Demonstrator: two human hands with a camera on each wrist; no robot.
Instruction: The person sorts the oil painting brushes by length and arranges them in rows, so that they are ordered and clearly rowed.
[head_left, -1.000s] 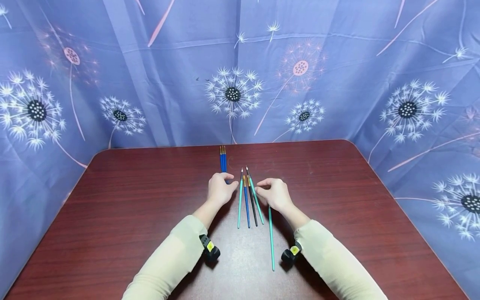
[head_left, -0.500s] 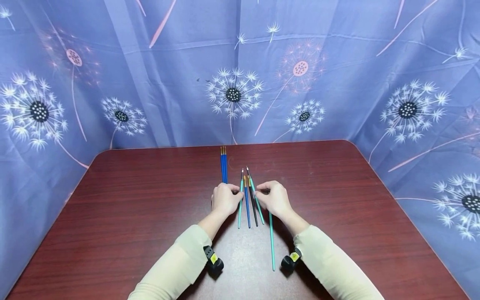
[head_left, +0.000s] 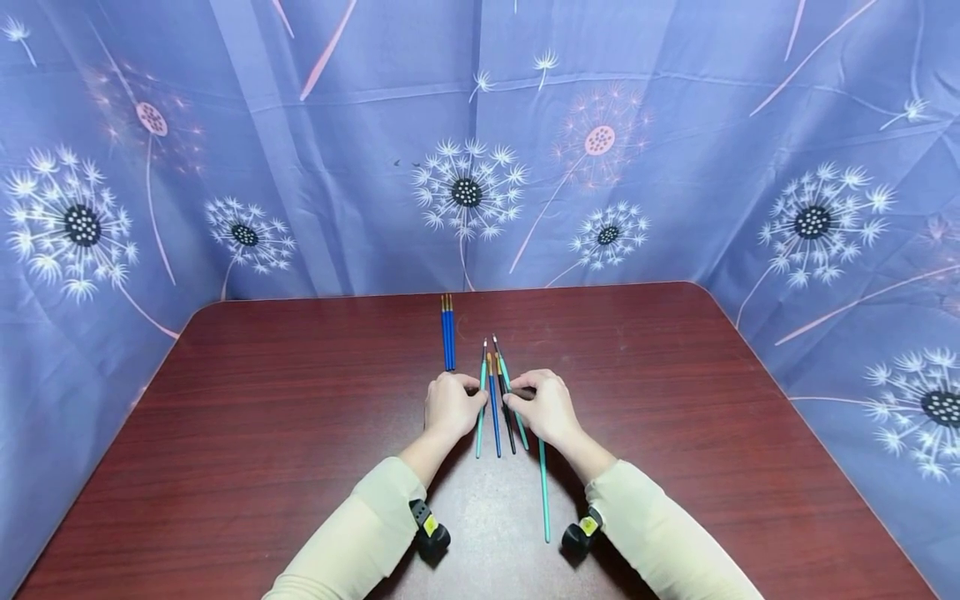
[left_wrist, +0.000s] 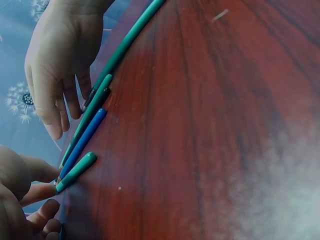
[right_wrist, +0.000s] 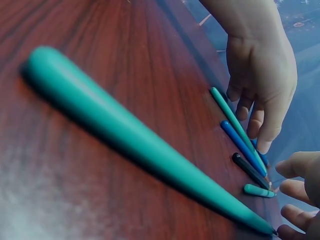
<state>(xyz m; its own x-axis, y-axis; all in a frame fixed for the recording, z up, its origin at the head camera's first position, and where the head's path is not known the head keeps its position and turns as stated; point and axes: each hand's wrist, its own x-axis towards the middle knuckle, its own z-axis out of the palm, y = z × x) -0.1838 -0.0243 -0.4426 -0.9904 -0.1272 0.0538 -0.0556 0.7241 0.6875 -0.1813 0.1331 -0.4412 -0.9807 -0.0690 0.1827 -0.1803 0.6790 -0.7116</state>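
Several slim paintbrushes lie on the table in front of me, tips pointing away. My left hand (head_left: 450, 407) is at the left teal paintbrush (head_left: 480, 435), its thumb over the handle and fingers loosely bent. In the left wrist view its fingertips meet that brush; I see no firm grip. Beside it lie a blue paintbrush (head_left: 495, 421) and a black paintbrush (head_left: 510, 423). My right hand (head_left: 549, 410) hovers at the right teal paintbrush (head_left: 522, 432), thumb reaching over it towards the black one. In the right wrist view its bent fingers (right_wrist: 295, 190) look just apart from the brushes.
Three blue paintbrushes (head_left: 447, 337) lie together near the table's far edge, beyond my left hand. A separate teal paintbrush (head_left: 544, 500) lies nearer me, its far end hidden by my right hand. A blue dandelion-print curtain (head_left: 360, 167) surrounds the dark red table (head_left: 262, 400).
My left hand has come back from the three blue brushes to the left teal one. My right hand has shifted slightly towards me and left, thumb closer to the black brush. The brushes look unmoved.
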